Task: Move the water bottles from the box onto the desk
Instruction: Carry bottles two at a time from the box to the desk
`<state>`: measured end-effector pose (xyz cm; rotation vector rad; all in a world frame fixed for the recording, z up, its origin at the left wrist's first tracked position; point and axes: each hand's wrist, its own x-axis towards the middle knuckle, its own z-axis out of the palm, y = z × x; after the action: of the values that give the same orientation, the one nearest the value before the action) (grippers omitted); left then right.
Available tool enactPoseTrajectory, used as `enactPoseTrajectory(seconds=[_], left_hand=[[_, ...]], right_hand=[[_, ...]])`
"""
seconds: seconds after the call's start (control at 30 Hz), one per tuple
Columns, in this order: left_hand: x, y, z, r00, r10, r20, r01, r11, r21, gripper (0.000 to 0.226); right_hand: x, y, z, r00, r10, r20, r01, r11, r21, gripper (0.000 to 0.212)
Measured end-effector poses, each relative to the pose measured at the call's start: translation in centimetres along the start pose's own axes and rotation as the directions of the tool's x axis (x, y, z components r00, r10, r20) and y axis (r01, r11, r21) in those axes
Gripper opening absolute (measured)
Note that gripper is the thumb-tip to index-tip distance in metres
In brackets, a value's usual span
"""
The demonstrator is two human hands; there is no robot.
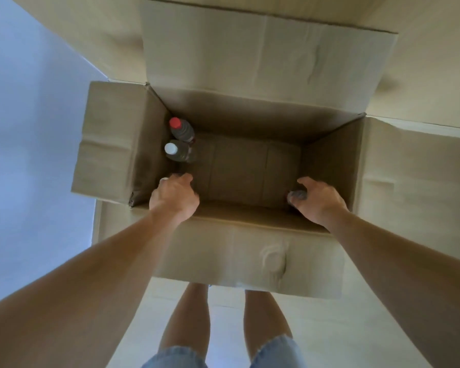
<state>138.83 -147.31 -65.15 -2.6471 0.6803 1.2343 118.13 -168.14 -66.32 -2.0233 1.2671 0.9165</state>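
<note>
- Head view, looking straight down into an open cardboard box (250, 227) on a pale floor (329, 328), all four flaps folded outward
- Two bottles stand upright against the box's left inner wall, far-left corner: red-capped bottle (181, 129) at the back, white-capped bottle (176, 151) just in front of it, the two touching or nearly so
- Left hand (174, 196) reaches down into the near-left corner, fingers curled round the top of a third bottle (164, 179); only a bit of its pale cap peeks out beside the knuckles, body hidden by the hand
- Right hand (316, 199) is in the near-right corner, fingers and thumb wrapped on a grey-capped bottle (298, 195); cap and neck show, rest is covered
- Both held bottles are inside the box, near its front wall, well apart from each other
- Middle of the box bottom is bare cardboard with fold creases
- Desk not in view
- Both forearms bare, coming in from the lower corners
- Person's bare legs (194, 314) and denim shorts (170, 358) show below the near flap
- Pale blue wall (24, 128) along the left side
</note>
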Motion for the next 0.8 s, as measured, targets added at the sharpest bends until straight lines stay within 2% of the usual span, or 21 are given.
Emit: enactPoseTrajectory(seconds=[0.17, 0.3, 0.53, 0.6, 0.73, 0.8], left_hand=[[2.8, -0.7, 2.1, 0.996, -0.078, -0.047, 0.082, 0.992, 0.095, 0.041], [5.2, -1.5, 3.0, 0.988, -0.153, -0.026, 0.155, 0.984, 0.087, 0.042], [8.7, -2.0, 4.1, 0.981, -0.192, -0.023, 0.194, 0.974, 0.116, 0.043], [9.4, -1.9, 4.5, 0.980, -0.200, -0.010, 0.199, 0.969, 0.149, 0.042], [10.5, -1.7, 5.1, 0.988, -0.154, 0.013, 0.148, 0.966, 0.211, 0.037], [10.9, -1.3, 5.2, 0.997, -0.074, -0.036, 0.081, 0.959, 0.270, 0.030]], right_hand=[[2.9, 0.5, 2.3, 1.000, 0.024, 0.016, -0.023, 0.999, -0.049, 0.053], [4.3, 1.0, 3.6, 0.997, 0.056, 0.051, -0.052, 0.996, -0.078, 0.046], [6.5, 1.3, 5.4, 0.995, 0.080, 0.060, -0.074, 0.992, -0.107, 0.049], [7.1, 1.3, 5.7, 0.995, 0.088, 0.048, -0.079, 0.983, -0.168, 0.048], [7.7, 1.3, 5.9, 0.999, 0.044, -0.009, -0.044, 0.930, -0.366, 0.031], [7.9, 1.2, 5.9, 0.998, 0.013, -0.063, -0.034, 0.935, -0.352, 0.026]])
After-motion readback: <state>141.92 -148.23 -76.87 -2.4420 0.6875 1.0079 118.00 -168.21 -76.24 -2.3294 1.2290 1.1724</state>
